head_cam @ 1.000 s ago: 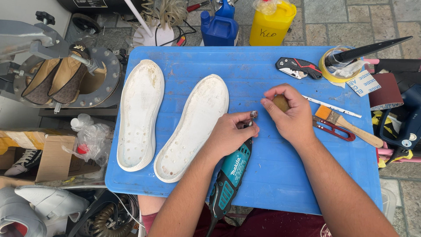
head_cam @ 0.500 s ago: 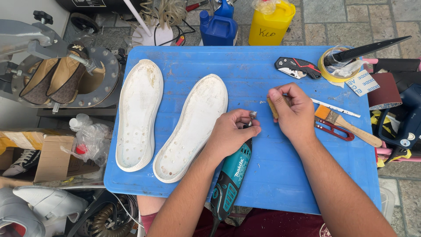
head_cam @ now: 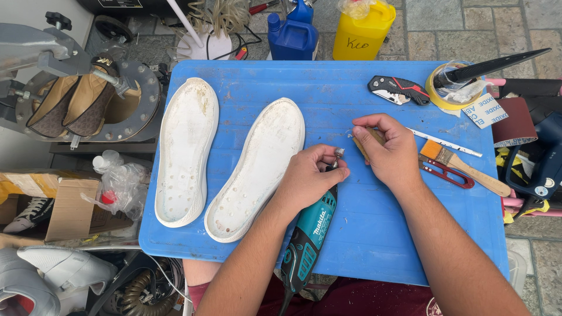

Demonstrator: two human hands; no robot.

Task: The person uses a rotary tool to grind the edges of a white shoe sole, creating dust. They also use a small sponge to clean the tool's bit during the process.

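Two white shoe soles lie side by side on the blue board, the biggest things on it, their long axes running from the near edge up and slightly to the right, tread side hidden, well left of both hands. Next in size is the teal and black rotary tool, lying on the board with its long axis running from the near edge up and a little right, its metal nose pointing away from the person. The left hand is curled shut over the front end of that tool, fingers wrapped at the nose, so the body trails back under the wrist toward the near edge. The right hand sits just beside it, fingers pinched closed on a small brown stick-like piece whose near end points toward the tool's nose; the two hands are close but not touching. Right of that hand lie a wooden-handled paintbrush, red thread snips and a thin white rod, with a black and red folding knife farther up. Nothing lies between the hands and the soles
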